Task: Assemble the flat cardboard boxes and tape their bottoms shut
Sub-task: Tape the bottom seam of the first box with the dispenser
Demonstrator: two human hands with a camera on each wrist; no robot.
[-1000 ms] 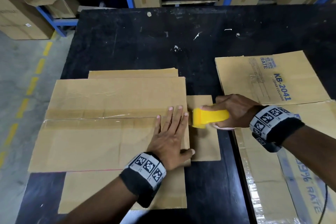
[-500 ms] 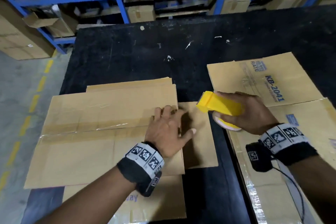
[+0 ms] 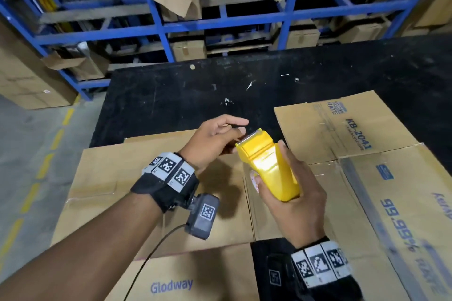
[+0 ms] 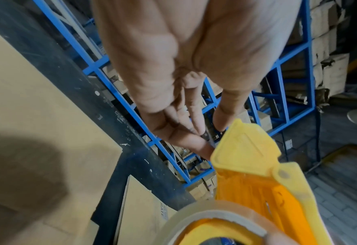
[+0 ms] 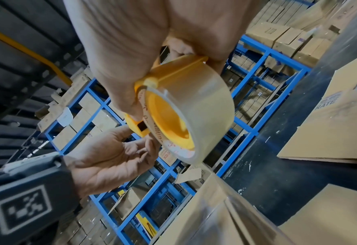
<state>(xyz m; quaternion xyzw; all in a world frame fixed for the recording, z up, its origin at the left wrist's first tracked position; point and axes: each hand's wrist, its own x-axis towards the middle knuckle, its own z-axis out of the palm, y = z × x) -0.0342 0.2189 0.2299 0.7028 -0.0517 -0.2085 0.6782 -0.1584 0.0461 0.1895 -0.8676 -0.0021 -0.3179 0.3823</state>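
Note:
My right hand [image 3: 293, 203] grips a yellow tape dispenser [image 3: 259, 151] in the air above the table, blade end pointing away from me. Its clear tape roll [image 5: 205, 106] faces the right wrist camera. My left hand [image 3: 238, 133] is raised to the blade end, and in the left wrist view its thumb and fingertips [image 4: 194, 144] pinch the loose tape end there. Below them a flattened cardboard box [image 3: 117, 178] with a clear tape strip along its seam lies on the black table [image 3: 171, 95]. It rests on another flat box printed "Glodway" [image 3: 195, 276].
More flat cardboard printed "KB-2041" [image 3: 342, 129] and "99.99% RATE" covers the table's right side. Blue steel racks [image 3: 220, 22] with cartons stand behind the table. At the left is grey floor with a dashed yellow line [image 3: 29, 198].
My right hand has lifted the dispenser off the box's seam end and turned its blade upward. My left hand has left the box top and risen to the blade.

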